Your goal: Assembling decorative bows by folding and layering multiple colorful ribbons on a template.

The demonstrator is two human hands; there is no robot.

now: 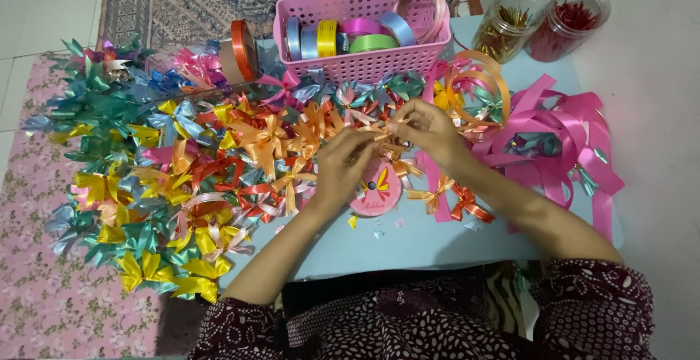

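Note:
My left hand (341,163) and my right hand (426,128) meet above a pale blue low table (423,240). Both pinch a small orange ribbon bow (385,136) between their fingertips. Just below the hands lies a round pink ribbon spool (377,191). A big heap of finished ribbon bows (175,156) in many colours spreads to the left of my left hand. Loose pink ribbon (565,137) lies in loops to the right of my right hand.
A pink plastic basket (361,53) holding ribbon rolls stands at the table's far edge. Two clear jars (543,21) sit at the back right. An orange ribbon roll (240,50) stands left of the basket. A floral pink mat (44,287) covers the floor at left.

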